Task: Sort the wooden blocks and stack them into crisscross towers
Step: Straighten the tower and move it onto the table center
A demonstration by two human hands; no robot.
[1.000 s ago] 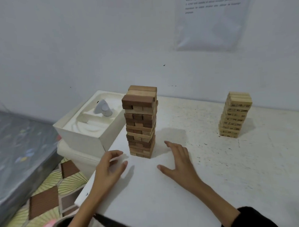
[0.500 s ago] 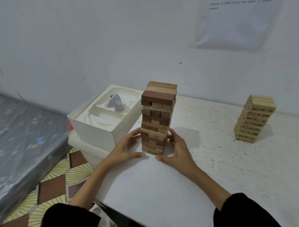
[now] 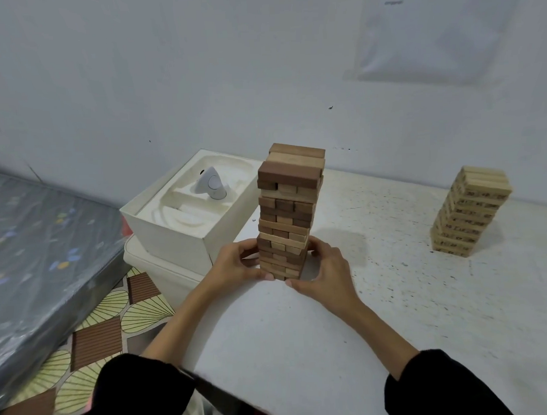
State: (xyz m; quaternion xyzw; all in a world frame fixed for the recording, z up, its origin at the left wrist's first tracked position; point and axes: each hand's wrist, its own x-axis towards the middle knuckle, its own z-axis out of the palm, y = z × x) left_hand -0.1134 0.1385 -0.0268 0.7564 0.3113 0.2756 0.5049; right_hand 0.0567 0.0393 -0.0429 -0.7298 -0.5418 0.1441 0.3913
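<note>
White speckled counter (image 3: pixel 396 311) against a pale wall (image 3: pixel 134 72), printed sheet (image 3: pixel 440 33) hanging upper right, text too small for us to read.

We're seeing the brown-and-tan block tower (image 3: pixel 289 213) standing upright near the counter's left edge, layers crisscrossing, a dark block lying along the front of its top layer. Its base is apparently sitting on the counter.

Left hand (image 3: pixel 234 265) is curling its fingers onto the tower's lower left side, thumb reaching to the bottom front corner. Right hand (image 3: pixel 328 274) is mirroring that on the lower right side. Both grips are clamping the tower's bottom layers between them. Black sleeves (image 3: pixel 443 388) are covering both forearms.

The pale block tower (image 3: pixel 468 220) is standing well apart at the far right of the counter, blocks carrying dark print, stack looking slightly twisted.

Left of the counter, an open white box (image 3: pixel 173 230) is sitting just beside the near tower, holding a moulded tray with a small grey gadget (image 3: pixel 211 188). Further left, a plastic-wrapped mattress (image 3: pixel 32 249) is lying over patterned floor (image 3: pixel 93 337).
</note>
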